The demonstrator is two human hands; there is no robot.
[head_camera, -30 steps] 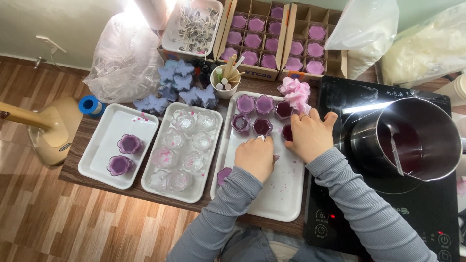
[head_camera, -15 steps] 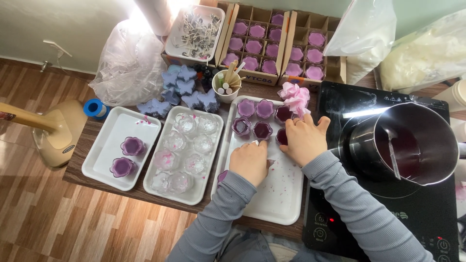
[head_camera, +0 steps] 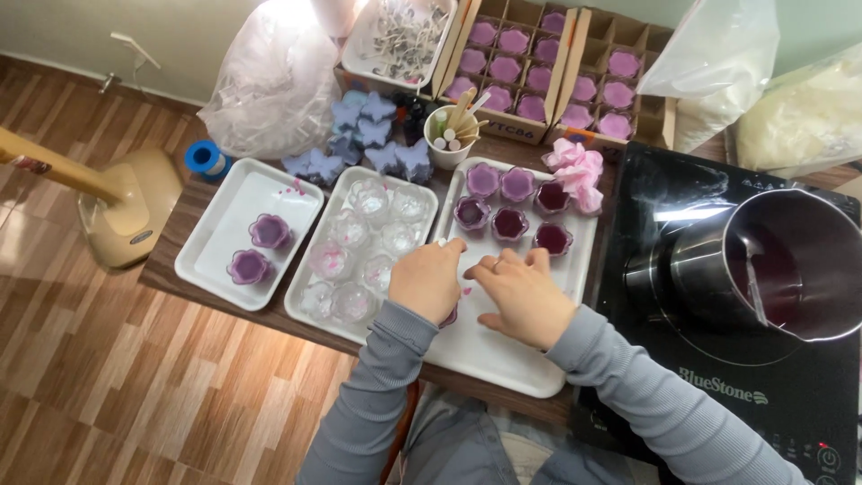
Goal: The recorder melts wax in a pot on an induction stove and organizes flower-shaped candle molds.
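Head view looks straight down on the work. Both hands rest over the white rectangular plastic tray [head_camera: 503, 359] in the middle of the dark wooden table [head_camera: 180, 229]. The left hand [head_camera: 427, 280] is curled, knuckles up, fingertips at the tray's left rim; whether it pinches anything cannot be told, though a purple wax-filled cup [head_camera: 448, 316] peeks out from under its wrist. The right hand [head_camera: 525, 296] lies just beside it, fingers loosely together and pointing left, flat on the tray and gripping nothing visible. Just beyond both hands' fingertips stand six flower-shaped cups of purple wax [head_camera: 509, 224], two pale and four dark. Past those cups lies a pink ribbon bow [head_camera: 575, 169]. Left of the left hand sits a white tray of clear empty flower-shaped cups [head_camera: 368, 242]. Right of the right hand, well apart, a steel pot of dark purple liquid [head_camera: 790, 260] stands on a black induction cooker [head_camera: 718, 359].
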